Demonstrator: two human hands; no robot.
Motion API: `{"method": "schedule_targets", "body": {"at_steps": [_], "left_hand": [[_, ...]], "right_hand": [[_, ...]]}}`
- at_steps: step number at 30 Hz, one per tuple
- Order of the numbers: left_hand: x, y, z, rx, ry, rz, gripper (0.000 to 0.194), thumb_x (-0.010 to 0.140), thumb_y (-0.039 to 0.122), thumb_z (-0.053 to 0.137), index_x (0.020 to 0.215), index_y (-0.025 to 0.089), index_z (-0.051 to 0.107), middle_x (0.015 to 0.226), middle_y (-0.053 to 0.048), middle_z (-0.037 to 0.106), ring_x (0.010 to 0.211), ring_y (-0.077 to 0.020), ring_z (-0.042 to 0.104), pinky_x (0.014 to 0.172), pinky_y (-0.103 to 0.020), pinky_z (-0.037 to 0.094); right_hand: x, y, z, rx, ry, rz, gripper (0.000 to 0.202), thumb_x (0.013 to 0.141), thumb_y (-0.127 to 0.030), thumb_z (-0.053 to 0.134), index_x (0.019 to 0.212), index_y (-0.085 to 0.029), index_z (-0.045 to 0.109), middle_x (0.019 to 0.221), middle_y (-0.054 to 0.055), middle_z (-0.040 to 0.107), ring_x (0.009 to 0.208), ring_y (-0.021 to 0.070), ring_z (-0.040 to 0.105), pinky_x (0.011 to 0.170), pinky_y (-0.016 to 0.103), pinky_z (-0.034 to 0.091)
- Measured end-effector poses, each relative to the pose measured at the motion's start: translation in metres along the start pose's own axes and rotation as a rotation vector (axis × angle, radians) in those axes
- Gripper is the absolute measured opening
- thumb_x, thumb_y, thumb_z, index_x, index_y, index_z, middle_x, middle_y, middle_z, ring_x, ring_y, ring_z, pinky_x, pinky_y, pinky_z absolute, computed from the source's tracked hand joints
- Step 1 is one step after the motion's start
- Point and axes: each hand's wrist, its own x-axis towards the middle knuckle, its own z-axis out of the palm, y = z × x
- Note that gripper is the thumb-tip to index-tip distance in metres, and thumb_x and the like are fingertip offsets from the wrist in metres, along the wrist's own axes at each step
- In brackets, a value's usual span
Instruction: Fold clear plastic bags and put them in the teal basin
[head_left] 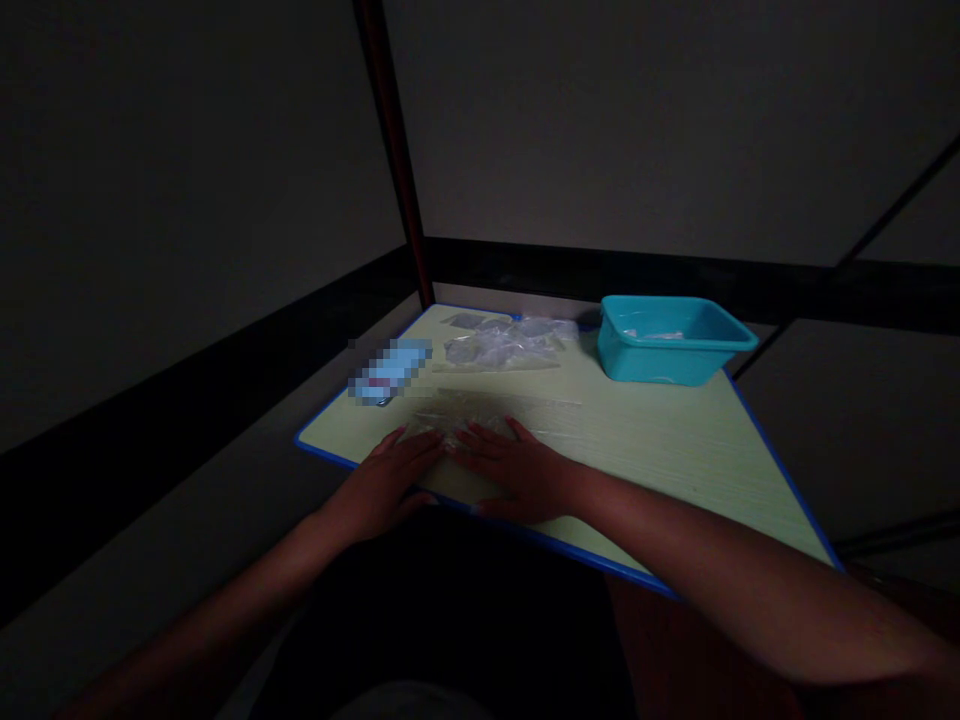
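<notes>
A thin, clear plastic bag or sheet (pixel 510 405) lies flat near the front edge of the table. My left hand (pixel 390 480) rests on its near part with the fingers stretched out. Beside it, my right hand (pixel 517 470) also lies flat on the plastic, its fingers spread and pointing left and away from me. The fingertips of both hands come close together. Part of the plastic is hidden under my hands. Neither hand grips anything.
Crumpled clear plastic bags (pixel 506 342) lie at the back of the pale table (pixel 675 460), which has a blue edge. A turquoise basin (pixel 660 360) with something whitish inside stands at the back right. A pixelated phone-like object (pixel 394 370) lies at the left. Walls enclose the back and left.
</notes>
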Motion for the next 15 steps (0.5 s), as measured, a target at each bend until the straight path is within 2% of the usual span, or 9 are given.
{"method": "schedule_targets", "body": {"at_steps": [9, 15], "left_hand": [[-0.0007, -0.0021, -0.001, -0.026, 0.035, -0.002, 0.059, 0.09, 0.033, 0.049, 0.146, 0.019, 0.033, 0.147, -0.013, 0.041, 0.136, -0.0266, 0.038, 0.115, -0.054, 0.017], [0.0012, -0.0035, -0.004, 0.024, 0.018, 0.015, 0.059, 0.089, 0.034, 0.05, 0.145, 0.021, 0.035, 0.145, -0.013, 0.044, 0.133, -0.0271, 0.041, 0.114, -0.055, 0.014]], "right_hand": [[0.0, -0.0013, -0.0011, -0.01, -0.013, 0.011, 0.081, 0.09, -0.06, 0.038, 0.151, -0.012, 0.014, 0.156, 0.014, 0.013, 0.144, 0.029, 0.008, 0.111, 0.062, 0.003], [-0.0003, -0.002, -0.002, -0.026, -0.013, 0.01, 0.08, 0.09, -0.059, 0.039, 0.151, -0.014, 0.016, 0.157, 0.014, 0.013, 0.144, 0.0297, 0.008, 0.111, 0.06, 0.004]]}}
